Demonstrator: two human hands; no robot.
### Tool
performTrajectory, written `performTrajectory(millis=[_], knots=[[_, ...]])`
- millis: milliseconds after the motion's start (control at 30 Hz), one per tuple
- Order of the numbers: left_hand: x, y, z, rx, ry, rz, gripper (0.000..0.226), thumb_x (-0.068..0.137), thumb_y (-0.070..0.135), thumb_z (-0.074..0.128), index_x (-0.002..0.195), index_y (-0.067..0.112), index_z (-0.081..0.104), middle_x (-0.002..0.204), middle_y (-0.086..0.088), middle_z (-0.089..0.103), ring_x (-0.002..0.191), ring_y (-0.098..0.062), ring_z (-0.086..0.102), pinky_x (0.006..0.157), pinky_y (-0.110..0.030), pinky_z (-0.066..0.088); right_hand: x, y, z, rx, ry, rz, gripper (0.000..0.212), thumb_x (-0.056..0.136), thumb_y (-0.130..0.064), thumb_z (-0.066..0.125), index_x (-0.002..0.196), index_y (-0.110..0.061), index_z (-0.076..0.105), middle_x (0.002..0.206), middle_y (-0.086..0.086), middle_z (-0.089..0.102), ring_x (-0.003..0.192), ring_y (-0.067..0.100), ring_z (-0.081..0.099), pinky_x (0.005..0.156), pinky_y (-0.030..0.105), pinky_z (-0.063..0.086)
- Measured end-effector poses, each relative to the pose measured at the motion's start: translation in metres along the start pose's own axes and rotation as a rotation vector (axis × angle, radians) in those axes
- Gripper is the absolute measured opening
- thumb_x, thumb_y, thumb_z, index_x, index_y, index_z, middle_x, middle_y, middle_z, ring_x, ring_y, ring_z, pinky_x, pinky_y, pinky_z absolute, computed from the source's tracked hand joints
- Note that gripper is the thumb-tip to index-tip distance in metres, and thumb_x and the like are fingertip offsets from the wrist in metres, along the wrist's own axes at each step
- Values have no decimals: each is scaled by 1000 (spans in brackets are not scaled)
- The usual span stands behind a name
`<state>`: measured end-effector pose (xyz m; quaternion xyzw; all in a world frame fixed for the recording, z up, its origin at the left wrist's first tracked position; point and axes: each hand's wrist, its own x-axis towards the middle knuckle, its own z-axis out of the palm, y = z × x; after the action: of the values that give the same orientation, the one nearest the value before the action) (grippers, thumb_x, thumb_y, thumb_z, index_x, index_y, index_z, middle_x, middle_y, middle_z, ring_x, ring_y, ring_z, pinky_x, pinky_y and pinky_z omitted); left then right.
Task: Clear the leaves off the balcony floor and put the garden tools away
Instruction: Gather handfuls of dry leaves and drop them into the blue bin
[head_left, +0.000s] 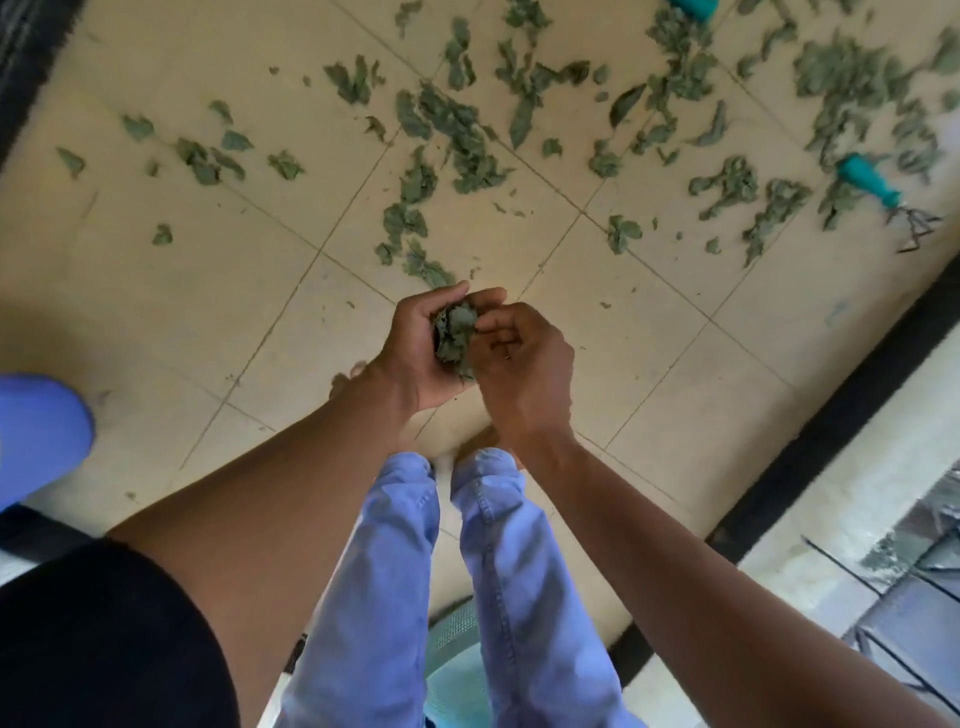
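Left hand (415, 348) cupped round wad of leaves (456, 338), right hand (519, 358) pinching at same wad. Most leaves still strewn over balcony floor (156, 291), thickest toward far right corner by teal hand rake (878, 192). Risk imo: overstuffed handful crumbles, bits drop back on tiles; loose grip = redo.

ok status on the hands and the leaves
Left hand cups wad of green leaves; right hand pinches it. Scattered green leaves cover floor. Teal-handled rake lies out.
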<state>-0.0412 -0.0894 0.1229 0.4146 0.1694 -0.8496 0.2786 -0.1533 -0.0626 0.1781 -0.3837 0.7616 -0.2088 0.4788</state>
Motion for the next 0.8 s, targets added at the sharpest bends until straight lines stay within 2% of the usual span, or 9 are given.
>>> performTrajectory(millis=[100,200,300,400,533,667,800], knots=[[-2,3,-25,-33,37,25,40,100,37,50,88,7,73,77,-8,68,73,-24,66,74,-32,53,-5,8,27,-273,-60,-103,18,89,-15,63,96,-21,77,94,1,69,77,10,59,64,6,37],[-5,6,-50,-73,54,58,36,98,36,52,77,11,65,70,-5,64,69,-23,63,73,-32,47,-9,7,45,-317,-56,-220,19,89,-12,60,94,-20,77,95,4,60,71,6,48,64,3,35],[-4,13,-74,-171,43,71,31,96,34,55,74,13,61,78,-5,62,76,-22,59,77,-31,44,3,5,53,-281,7,-361,21,84,-8,58,92,-20,74,92,0,61,71,10,55,66,9,38],[1,22,-107,-193,44,105,37,99,36,49,74,12,60,78,-6,55,70,-20,52,66,-26,41,39,23,68,-321,7,-369,24,81,-10,53,93,-19,71,92,-3,67,76,14,61,70,27,46],[12,27,-154,-205,86,152,36,100,36,46,75,12,59,79,-5,52,67,-19,49,61,-24,42,90,74,100,-592,-194,-289,30,81,-7,59,103,-23,69,99,-1,66,83,18,63,74,32,53],[23,25,-190,-264,124,184,33,100,36,45,79,12,56,80,-6,52,67,-20,49,61,-25,42,116,119,130,-850,-354,-324,38,84,-9,66,119,-24,62,117,7,60,92,30,66,75,38,58],[27,22,-211,-337,128,200,33,99,36,46,78,12,56,78,-6,52,67,-20,49,60,-25,42,123,140,150,-1012,-394,-349,46,89,-14,64,132,-21,50,124,17,50,89,41,64,68,40,55]])
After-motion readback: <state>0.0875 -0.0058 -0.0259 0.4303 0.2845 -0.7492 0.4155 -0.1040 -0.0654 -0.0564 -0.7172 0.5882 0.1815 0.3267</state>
